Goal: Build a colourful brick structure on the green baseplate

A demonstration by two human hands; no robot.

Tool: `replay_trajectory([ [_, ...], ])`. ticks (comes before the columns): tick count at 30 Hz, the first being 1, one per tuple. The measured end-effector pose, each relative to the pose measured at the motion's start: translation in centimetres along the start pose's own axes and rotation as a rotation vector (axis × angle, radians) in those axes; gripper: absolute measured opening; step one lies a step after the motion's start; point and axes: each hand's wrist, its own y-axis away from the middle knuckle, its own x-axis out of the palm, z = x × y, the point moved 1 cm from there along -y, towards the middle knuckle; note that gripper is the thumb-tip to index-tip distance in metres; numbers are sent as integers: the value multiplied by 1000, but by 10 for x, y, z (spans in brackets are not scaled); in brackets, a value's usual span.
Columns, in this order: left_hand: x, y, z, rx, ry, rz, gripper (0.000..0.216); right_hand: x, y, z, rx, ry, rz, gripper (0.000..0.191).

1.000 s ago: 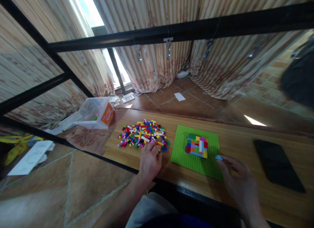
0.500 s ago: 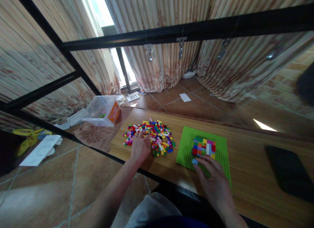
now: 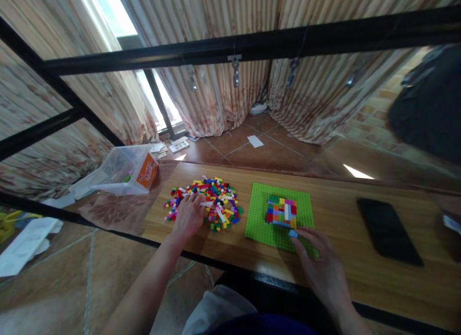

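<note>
A green baseplate [image 3: 262, 222] lies on the wooden table [image 3: 334, 272], with a square patch of coloured bricks [image 3: 281, 211] built on it. My right hand [image 3: 320, 265] rests at the plate's near edge, its fingertips pinching a small light-blue brick [image 3: 293, 233] just below the patch. A loose pile of small coloured bricks [image 3: 212, 200] lies left of the plate. My left hand [image 3: 188, 216] rests palm down on the pile's near left part, fingers bent among the bricks; whether it holds one is hidden.
A black phone [image 3: 389, 231] lies flat on the table's right side. A clear plastic box with an orange label [image 3: 127, 169] lies tipped at the table's left end on a patterned cloth [image 3: 108, 210]. Black frame bars [image 3: 252, 42] cross overhead. A dark shape [image 3: 428, 109] fills the upper right.
My right hand carried the light-blue brick from the plate's right near corner to just below the built patch. My left hand slid leftwards across the brick pile.
</note>
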Motion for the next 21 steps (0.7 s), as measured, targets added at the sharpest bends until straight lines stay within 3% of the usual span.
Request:
replay_trajectory([
  [5,-7,-4,-17,32,136,-24,17,-11,-5,-8,72,-14,-26,38],
  [12,0,1,-77,123,344,60,24,-12,-2,-13,154,-14,7,38],
  [17,17,17,-115,229,404,153,26,-7,-20,-5,-2,-37,1,32],
  [21,28,30,-129,273,439,169,23,3,-52,4,-82,20,-40,28],
])
